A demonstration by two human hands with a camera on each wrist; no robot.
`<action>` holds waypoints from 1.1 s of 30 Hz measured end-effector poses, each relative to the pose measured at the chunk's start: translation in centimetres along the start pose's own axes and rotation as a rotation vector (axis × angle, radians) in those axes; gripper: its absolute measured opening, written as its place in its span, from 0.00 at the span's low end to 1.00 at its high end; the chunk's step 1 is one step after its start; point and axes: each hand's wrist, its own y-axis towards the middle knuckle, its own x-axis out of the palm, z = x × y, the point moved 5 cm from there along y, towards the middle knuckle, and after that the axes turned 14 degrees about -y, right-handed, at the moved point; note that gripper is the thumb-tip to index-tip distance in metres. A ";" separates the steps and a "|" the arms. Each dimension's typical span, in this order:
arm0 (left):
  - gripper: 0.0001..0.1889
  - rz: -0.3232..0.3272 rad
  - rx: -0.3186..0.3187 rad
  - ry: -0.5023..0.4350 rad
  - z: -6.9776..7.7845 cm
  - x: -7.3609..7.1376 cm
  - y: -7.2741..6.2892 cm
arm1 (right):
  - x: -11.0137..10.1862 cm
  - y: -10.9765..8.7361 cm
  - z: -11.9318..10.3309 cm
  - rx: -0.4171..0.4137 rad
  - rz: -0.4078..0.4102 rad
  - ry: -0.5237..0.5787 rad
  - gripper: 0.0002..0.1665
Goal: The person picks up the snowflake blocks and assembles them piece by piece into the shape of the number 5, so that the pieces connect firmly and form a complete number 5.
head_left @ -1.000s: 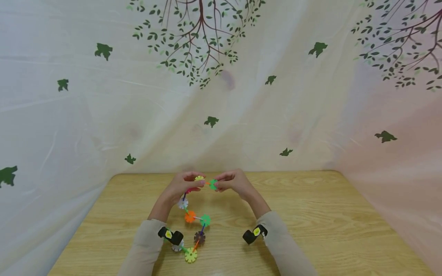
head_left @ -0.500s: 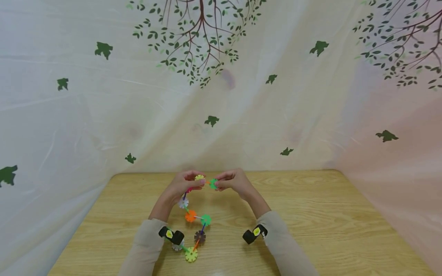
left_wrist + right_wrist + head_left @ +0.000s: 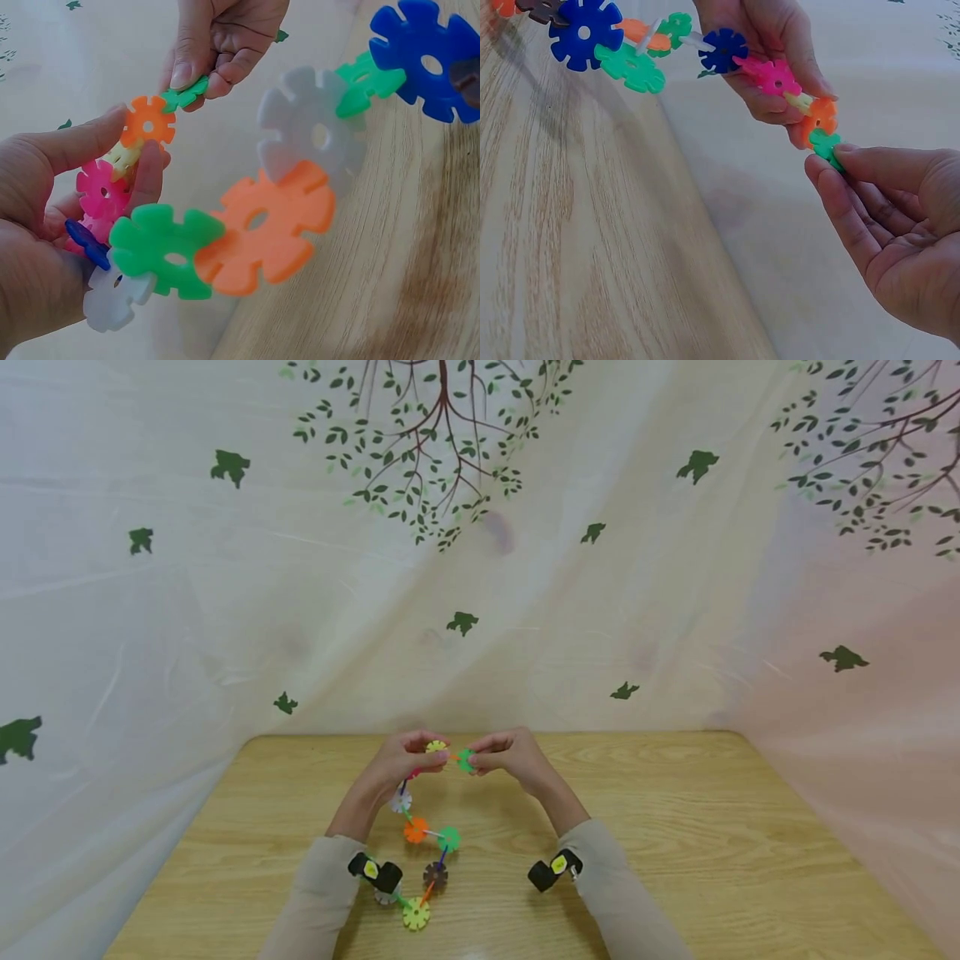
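A chain of notched plastic snowflake discs, slotted edge to edge, hangs from my two raised hands over the table's far part. My left hand [image 3: 392, 766] pinches an orange disc [image 3: 136, 114] near the chain's end between thumb and finger. The end piece, a green disc [image 3: 825, 142], is pinched by the thumb and fingertips of my right hand [image 3: 517, 760]. It meets the orange disc at the edge. Beyond it come a pale yellow disc [image 3: 122, 159] and a pink disc [image 3: 97, 180], partly hidden by left fingers. The rest trails back below the left hand.
The chain zigzags toward the near side, past an orange disc [image 3: 415, 831], a brown disc [image 3: 435, 876] and a yellow-green disc [image 3: 416, 915], and partly behind the left wrist camera [image 3: 375, 872]. The wooden table [image 3: 697, 843] ends at a printed cloth backdrop [image 3: 540, 635].
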 end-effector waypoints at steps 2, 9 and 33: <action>0.17 -0.006 0.004 0.010 0.0 0.0 0.1 | 0.0 0.0 0.0 0.002 0.006 -0.002 0.14; 0.17 0.003 0.009 0.055 0.0 -0.3 -0.1 | 0.5 0.1 0.0 0.011 0.024 -0.018 0.14; 0.22 0.022 0.027 0.020 1.0 -0.2 -0.6 | 1.1 0.0 -0.3 -0.029 0.131 0.118 0.16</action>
